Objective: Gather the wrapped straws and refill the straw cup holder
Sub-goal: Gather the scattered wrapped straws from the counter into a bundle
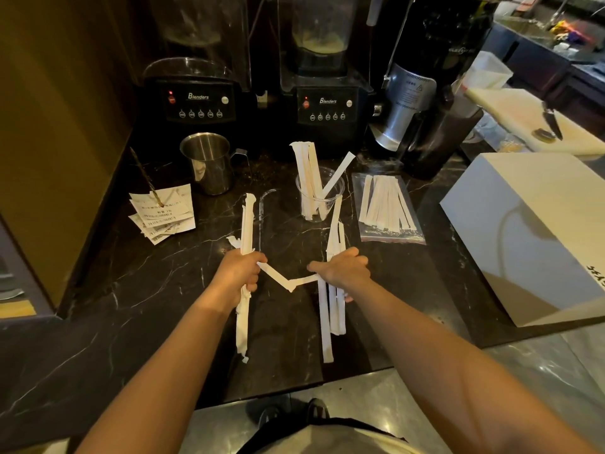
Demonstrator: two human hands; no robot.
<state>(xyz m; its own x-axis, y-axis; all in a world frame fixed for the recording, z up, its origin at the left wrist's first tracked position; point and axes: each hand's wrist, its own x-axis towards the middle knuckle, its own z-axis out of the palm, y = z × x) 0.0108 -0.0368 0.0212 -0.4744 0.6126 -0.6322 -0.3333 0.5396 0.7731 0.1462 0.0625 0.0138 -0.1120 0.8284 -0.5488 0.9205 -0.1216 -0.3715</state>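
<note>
My left hand (pixel 240 268) is shut on a bundle of white paper-wrapped straws (pixel 246 224), held upright above the dark marble counter (pixel 163 290). My right hand (pixel 343 270) grips a second bundle of wrapped straws (pixel 334 309), also upright. A bent strip of white wrapper (pixel 288 281) spans between the two hands. Behind them stands a clear plastic cup (pixel 319 198) holding several wrapped straws. To its right lies a clear bag (pixel 388 208) with several more wrapped straws.
A steel pitcher (pixel 209 167) stands at the back left, with paper receipts on a spike (pixel 163 211) beside it. Two black blenders (pixel 196 99) and a grinder (pixel 406 103) line the back. A white box (pixel 530 234) sits at the right.
</note>
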